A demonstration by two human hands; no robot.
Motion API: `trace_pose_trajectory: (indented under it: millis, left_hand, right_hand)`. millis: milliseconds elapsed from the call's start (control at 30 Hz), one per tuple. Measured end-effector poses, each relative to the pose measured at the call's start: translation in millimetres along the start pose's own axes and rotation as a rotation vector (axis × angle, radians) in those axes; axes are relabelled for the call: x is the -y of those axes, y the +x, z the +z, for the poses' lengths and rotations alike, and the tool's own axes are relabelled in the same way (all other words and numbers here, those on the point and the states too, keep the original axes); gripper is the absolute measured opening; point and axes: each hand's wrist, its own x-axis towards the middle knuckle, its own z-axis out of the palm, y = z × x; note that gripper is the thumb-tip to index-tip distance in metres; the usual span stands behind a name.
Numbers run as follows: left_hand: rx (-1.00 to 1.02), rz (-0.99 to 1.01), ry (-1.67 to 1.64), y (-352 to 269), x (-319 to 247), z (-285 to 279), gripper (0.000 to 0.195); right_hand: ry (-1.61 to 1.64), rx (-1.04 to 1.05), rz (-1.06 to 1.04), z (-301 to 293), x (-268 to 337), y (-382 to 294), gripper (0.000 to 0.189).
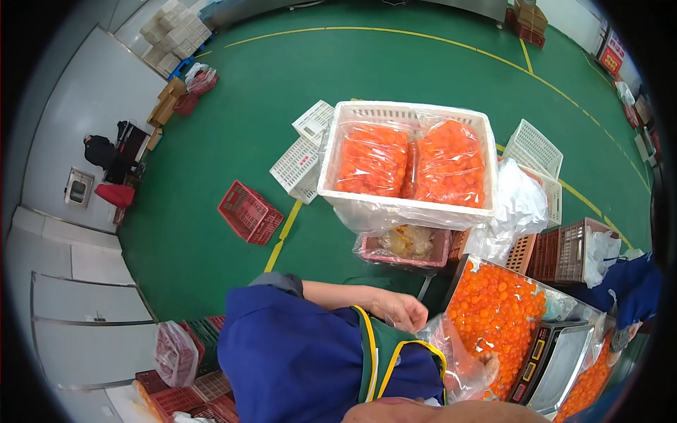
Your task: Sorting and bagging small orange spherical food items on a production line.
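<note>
My left hand (pixel 406 312), its fingers curled, grips the upper edge of a clear plastic bag (pixel 449 343). Lower down, my right hand (pixel 491 367) is at the bag's far side, against a heap of small round orange pieces like salted egg yolks (pixel 492 306); the bag and heap partly hide its fingers. The heap lies in a metal tray to the right of my green apron with yellow trim. Beside it is a digital scale (pixel 555 365) with a shiny metal pan. Above, a white plastic crate (pixel 489 174) holds filled clear bags of orange pieces (pixel 373 158).
A pinkish box (pixel 447 254) sits below the white crate. White baskets (pixel 296 164) and a red basket (pixel 251 214) stand on the green floor. A co-worker's blue sleeve (pixel 634 285) and gloved hand (pixel 619 338) are at the right, near more orange pieces. Stacked crates (pixel 560 248) stand nearby.
</note>
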Motion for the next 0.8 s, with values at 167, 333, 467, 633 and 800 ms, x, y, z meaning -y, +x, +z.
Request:
trace_pose_trajectory:
  millis: [167, 333, 467, 633, 800]
  left_hand:
    - [-0.112, 0.033, 0.383, -12, 13, -13, 0.025]
    - [0.047, 0.051, 0.961, -32, -4, -23, 0.04]
    - [0.168, 0.038, 0.808, -23, 0, -36, 0.058]
    - [0.318, -0.026, 0.82, 13, 10, -47, 0.054]
    - [0.167, -0.1, 0.788, 22, 1, -40, 0.035]
  right_hand:
    - [0.002, 0.042, 0.003, 9, -3, -3, 0.018]
    - [0.021, 0.056, 0.014, 12, -5, -3, 0.017]
    - [0.076, 0.054, 0.03, 2, -7, -6, 0.017]
    - [0.205, -0.051, 0.082, -23, -19, -28, 0.016]
    - [0.362, -0.279, 0.09, -56, -39, -53, 0.015]
